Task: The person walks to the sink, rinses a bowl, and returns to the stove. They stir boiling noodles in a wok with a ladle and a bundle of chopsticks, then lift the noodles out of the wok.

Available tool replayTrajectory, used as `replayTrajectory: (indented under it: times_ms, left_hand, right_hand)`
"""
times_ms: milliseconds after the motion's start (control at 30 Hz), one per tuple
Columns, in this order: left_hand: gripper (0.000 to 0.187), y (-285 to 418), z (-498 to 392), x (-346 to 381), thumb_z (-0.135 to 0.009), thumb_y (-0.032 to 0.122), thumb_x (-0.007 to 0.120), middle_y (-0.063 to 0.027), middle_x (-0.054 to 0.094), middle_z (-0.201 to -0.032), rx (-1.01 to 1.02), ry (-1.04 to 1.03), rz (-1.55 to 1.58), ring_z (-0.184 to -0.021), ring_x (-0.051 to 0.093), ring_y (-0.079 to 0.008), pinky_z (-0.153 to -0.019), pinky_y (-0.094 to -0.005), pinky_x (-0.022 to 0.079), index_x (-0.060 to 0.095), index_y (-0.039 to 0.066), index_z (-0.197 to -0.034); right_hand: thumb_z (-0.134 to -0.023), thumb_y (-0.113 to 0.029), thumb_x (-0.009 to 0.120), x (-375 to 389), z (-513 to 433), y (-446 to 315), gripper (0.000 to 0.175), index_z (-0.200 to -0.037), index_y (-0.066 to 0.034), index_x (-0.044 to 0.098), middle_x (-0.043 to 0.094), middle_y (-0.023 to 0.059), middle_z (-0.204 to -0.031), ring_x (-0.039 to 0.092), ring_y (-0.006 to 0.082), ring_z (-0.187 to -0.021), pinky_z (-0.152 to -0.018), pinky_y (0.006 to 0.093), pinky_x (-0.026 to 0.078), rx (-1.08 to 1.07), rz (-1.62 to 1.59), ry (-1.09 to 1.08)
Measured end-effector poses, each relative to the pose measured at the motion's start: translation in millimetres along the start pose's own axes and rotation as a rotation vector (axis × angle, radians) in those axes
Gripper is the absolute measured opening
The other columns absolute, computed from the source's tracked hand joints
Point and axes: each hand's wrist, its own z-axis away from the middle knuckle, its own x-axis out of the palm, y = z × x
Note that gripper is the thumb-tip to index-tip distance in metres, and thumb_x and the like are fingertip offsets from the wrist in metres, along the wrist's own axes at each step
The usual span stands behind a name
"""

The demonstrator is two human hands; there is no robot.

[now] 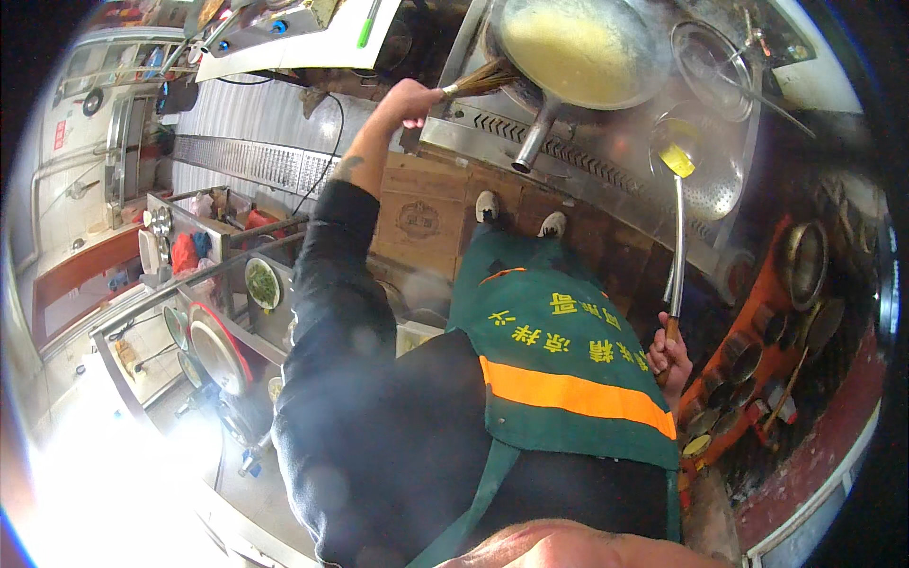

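My left hand [412, 101] grips the pale handle of a bristled wok brush [486, 79], whose bristles lie beside the wok on the stove's steel top. The large wok [582, 53] holds a cloudy yellowish liquid, and its metal handle points down toward me. On the right, my right hand [671, 351] is closed round the wooden end of a long-handled ladle [679, 241]. At the ladle's far end, something yellow [677, 160] shows over a round perforated strainer [710, 170]. Whether the yellow patch is the ladle's bowl or its content, I cannot tell.
Another round metal strainer or lid [711, 69] lies right of the wok. A slotted steel edge [568, 153] runs along the stove front. Seasoning containers [742, 355] stand on the right. Behind my left arm are a dish of greens [263, 282] and stacked plates [216, 355].
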Motion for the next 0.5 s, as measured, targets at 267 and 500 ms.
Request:
replayTrajectory:
  times_ms: [267, 500]
  left_hand:
    - [0.055, -27.8, 49.3, 105.0, -0.092, 0.044, 0.055, -0.0317, 0.068, -0.117, -0.084, 0.293, -0.167, -0.114, 0.065, -0.0454, -0.099, -0.0487, 0.051, 0.072, -0.005, -0.11]
    - [0.047, -12.7, 60.0, 101.6, -0.094, 0.039, 0.056, -0.0284, 0.07, -0.113, -0.07, 0.359, -0.181, -0.109, 0.067, -0.0444, -0.097, -0.0491, 0.053, 0.073, -0.004, -0.105]
  right_hand:
    - [-0.092, -0.01, 0.055, -18.2, 2.9, -5.5, 0.056, -0.145, 0.0046, 0.043, 0.054, 0.004, -0.086, 0.045, 0.0063, -0.053, -0.046, 0.0213, 0.04, 0.005, 0.068, -0.028]
    - [-0.093, -0.013, 0.057, -22.7, 0.3, -0.7, 0.056, -0.144, 0.0035, 0.044, 0.054, 0.0034, -0.084, 0.046, 0.0056, -0.053, -0.045, 0.0208, 0.039, -0.004, 0.066, 0.057]
